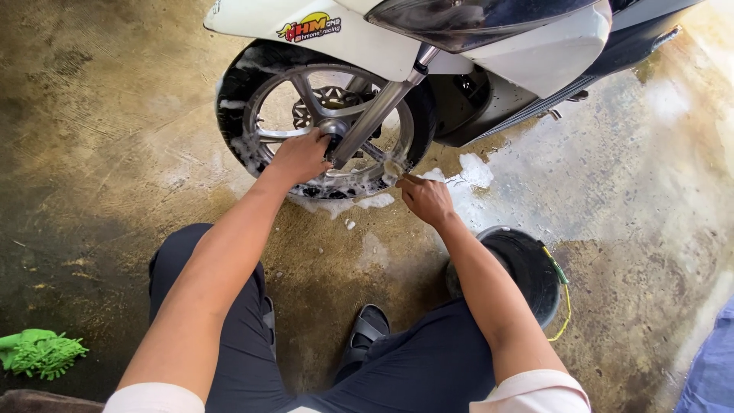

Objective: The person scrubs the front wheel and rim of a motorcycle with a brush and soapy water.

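Note:
A white scooter's front wheel [260, 115] stands before me, black tyre and silver spokes flecked with soap foam. My left hand [300, 157] grips the wheel at the hub, beside the lower end of the silver fork leg [375, 115]. My right hand [425, 199] is closed on a small brush [393, 170] whose foamy tip touches the lower rim. Both arms are bare from short white sleeves. I am crouched, with dark trousers and a black sandal [365, 333] below.
A black bucket [535, 271] with a yellow-green cord on its rim sits by my right knee. A green wash mitt [38, 353] lies at the lower left. Foam and water patches [466, 172] spread on the wet concrete floor [115, 153]. Blue cloth [711, 367] edges the lower right.

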